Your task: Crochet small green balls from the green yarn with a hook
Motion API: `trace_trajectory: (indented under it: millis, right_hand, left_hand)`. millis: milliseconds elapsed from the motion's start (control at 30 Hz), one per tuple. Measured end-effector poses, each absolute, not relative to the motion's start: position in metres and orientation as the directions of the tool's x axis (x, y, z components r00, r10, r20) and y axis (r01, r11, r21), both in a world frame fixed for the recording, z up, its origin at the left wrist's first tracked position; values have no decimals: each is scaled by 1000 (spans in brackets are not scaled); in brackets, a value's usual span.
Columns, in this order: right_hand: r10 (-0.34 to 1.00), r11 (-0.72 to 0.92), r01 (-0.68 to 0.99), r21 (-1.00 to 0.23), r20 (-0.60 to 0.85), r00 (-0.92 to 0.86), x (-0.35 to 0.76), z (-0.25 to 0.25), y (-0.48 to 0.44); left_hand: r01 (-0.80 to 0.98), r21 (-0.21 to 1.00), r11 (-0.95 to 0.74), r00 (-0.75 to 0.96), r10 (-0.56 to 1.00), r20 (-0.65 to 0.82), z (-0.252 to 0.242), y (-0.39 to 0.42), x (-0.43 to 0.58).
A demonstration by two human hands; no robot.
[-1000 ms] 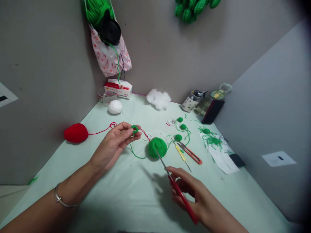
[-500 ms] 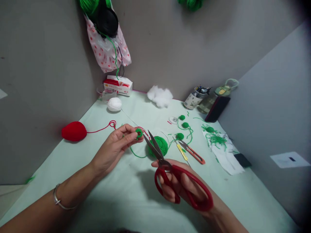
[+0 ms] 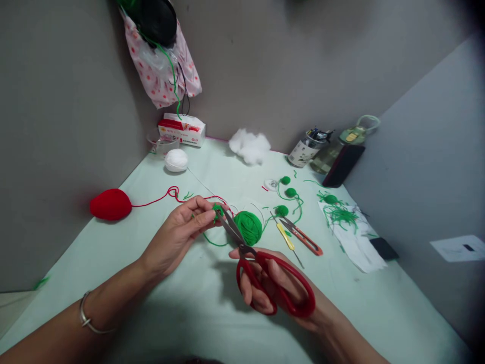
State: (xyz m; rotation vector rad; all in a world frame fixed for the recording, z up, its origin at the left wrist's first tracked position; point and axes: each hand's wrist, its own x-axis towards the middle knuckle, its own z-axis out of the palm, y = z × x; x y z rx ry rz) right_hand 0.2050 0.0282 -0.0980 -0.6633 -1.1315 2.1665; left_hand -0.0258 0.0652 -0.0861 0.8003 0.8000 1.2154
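Between thumb and fingers, my left hand (image 3: 178, 232) pinches a small green crocheted piece (image 3: 217, 211). My right hand (image 3: 275, 283) holds red-handled scissors (image 3: 246, 247), thumb and fingers through the loops. Their slightly parted blades point up and left, with the tips at the green piece; whether yarn lies between them is too small to tell. Just behind the blades sits a ball of green yarn (image 3: 248, 227). A yellow-handled crochet hook (image 3: 285, 236) and orange thread snips (image 3: 303, 237) lie to the right of it.
Red yarn (image 3: 110, 205) lies at left, a white yarn ball (image 3: 176, 160) behind it. White stuffing (image 3: 250, 146) is at the back. Small green balls (image 3: 281, 211) trail yarn. At right are a pen holder (image 3: 303, 149), a bottle (image 3: 350, 135), a phone (image 3: 343, 166) and green yarn scraps (image 3: 343, 216).
The scissors have moved left and slightly up, bringing their tips to the green piece, and the blades have closed somewhat. My left hand has barely moved. The camera view has shifted slightly.
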Motion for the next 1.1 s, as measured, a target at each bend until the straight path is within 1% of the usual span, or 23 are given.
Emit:
trace_trajectory:
  millis: [333,467,600,767,867,1100]
  right_hand:
    - [717,-432,-304,-849,-118,-687,206,-104,26]
    - [703,-437,-332,-836,-88,-706,205,-103,27]
    - [689,-467,-378,-800,-61,-722,204,-104,27]
    - [661,-522,-379,-765,-81,-746,208,-111,26]
    - [646,-537,-407,-739,-51,-762,208,-115,26]
    - [601,-628,-439,-643,-42,-798,199,-116,25]
  left_hand:
    - [-502,843,194,206,973,-101,-88,65,-27]
    - [-543,811,219,227,968,-110,-89,65,-26]
    - [-585,770,253,261,958,-116,-89,65,-25]
    - [-631,715,301,313,942,-120,-88,63,-25]
    - [-658,676,332,350,929,-115,-87,62,-25]
    - [-691,603,399,424,899,-108,-85,60,-21]
